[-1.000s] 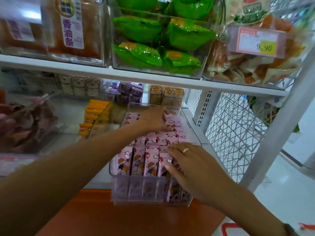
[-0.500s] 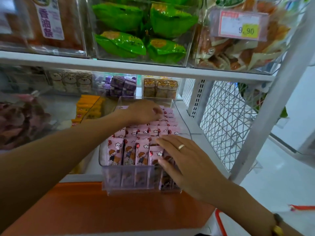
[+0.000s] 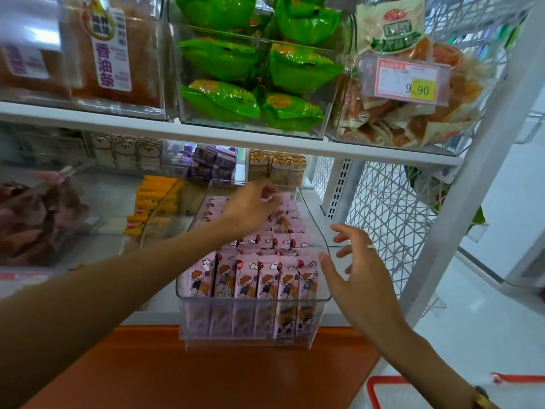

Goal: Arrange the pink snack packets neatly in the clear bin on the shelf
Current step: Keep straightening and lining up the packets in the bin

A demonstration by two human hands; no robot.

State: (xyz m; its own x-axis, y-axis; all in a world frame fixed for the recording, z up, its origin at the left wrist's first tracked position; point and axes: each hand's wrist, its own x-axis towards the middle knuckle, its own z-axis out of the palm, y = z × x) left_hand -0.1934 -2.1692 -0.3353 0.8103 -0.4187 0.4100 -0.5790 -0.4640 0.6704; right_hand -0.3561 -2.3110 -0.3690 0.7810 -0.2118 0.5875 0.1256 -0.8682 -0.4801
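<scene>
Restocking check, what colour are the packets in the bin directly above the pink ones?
Bright green packets, seen in the head view.

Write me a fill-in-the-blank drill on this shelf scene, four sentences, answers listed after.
1. The pink snack packets stand in rows inside a ____ plastic bin.
2. The left hand pinches a packet near the ____ of the bin.
3. The right hand, fingers spread, holds ____.
4. The bin on the shelf directly above holds ____ packets.

Missing words: clear; back; nothing; green
</scene>
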